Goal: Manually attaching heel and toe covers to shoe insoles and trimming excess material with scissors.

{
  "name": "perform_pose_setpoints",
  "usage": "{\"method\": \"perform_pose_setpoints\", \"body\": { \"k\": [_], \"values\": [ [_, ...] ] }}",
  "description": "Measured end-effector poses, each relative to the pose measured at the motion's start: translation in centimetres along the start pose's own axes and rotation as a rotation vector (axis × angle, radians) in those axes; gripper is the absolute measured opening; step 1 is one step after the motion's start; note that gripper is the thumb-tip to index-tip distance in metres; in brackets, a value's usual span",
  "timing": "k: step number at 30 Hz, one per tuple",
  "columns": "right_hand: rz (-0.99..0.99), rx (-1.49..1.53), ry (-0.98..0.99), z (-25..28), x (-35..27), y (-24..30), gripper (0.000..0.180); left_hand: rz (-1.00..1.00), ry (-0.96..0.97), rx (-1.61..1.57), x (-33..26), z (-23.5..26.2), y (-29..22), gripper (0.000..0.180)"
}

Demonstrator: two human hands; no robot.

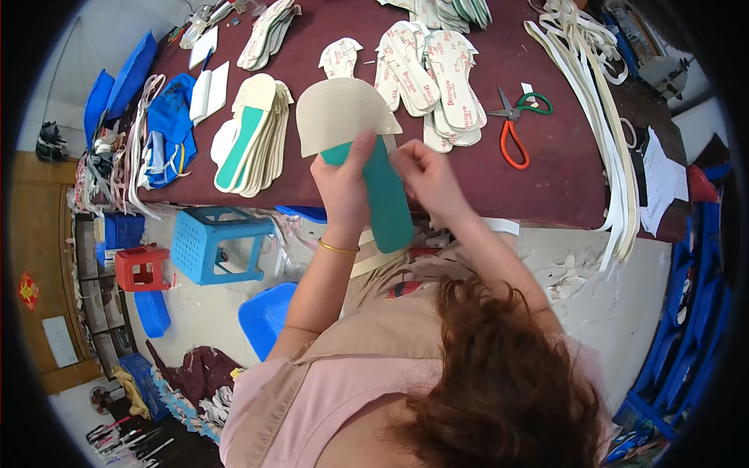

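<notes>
Head view, centre of the frame: grips in the left hand (339, 187) a green sole (388, 207) with a rounded cream cap (346, 113) across its upper end. Has the thumb on the front face, just where cap and sole meet. Holds the sole at a slant, with the cap toward the top of the frame and the narrow end toward the bottom, at the near edge of the maroon table (546, 183). Has the right hand (427, 179) curled at the right edge of the sole, just under the cap, with thumb and forefinger close together; cannot tell between a pinch on that edge and a mere touch. Wears a gold bangle (338, 247) on the left wrist, and a tan apron (390, 316) over a pink top.

Shows on the table, left of the hands, a fanned stack of cream pieces (269, 148) with green on the uppermost. Shows at upper centre several white printed insoles (455, 78) lying in overlapping piles; right of these, open scissors (511, 117) with one orange and one green handle. Shows long white strips (597, 140) hanging over the table edge at right, blue cloth (173, 117) at upper left, and below it, on the floor, a blue stool (211, 246) beside a red stool (142, 257).
</notes>
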State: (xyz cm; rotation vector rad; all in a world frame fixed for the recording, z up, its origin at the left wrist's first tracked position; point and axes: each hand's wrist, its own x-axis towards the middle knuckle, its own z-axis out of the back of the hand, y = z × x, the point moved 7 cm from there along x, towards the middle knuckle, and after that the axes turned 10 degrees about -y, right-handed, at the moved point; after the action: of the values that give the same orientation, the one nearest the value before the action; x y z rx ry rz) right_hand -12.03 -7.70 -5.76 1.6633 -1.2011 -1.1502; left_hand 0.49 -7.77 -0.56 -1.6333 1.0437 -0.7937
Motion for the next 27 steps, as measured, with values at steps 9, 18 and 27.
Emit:
{"method": "perform_pose_setpoints", "body": {
  "k": [9,18,27],
  "values": [
    [0.370,-0.287,0.041,0.4,3.4,6.6,0.036,0.195,0.228,-0.007,0.4,-2.6,0.5,0.025],
    [0.415,-0.050,-0.050,-0.7,2.8,8.1,0.023,0.057,0.185,-0.108,0.5,-2.8,-0.4,0.032],
    [0.155,-0.097,-0.128,2.3,-3.1,-1.3,0.023,0.104,0.029,-0.115,2.5,-1.6,-0.1,0.037]
  ]
}}
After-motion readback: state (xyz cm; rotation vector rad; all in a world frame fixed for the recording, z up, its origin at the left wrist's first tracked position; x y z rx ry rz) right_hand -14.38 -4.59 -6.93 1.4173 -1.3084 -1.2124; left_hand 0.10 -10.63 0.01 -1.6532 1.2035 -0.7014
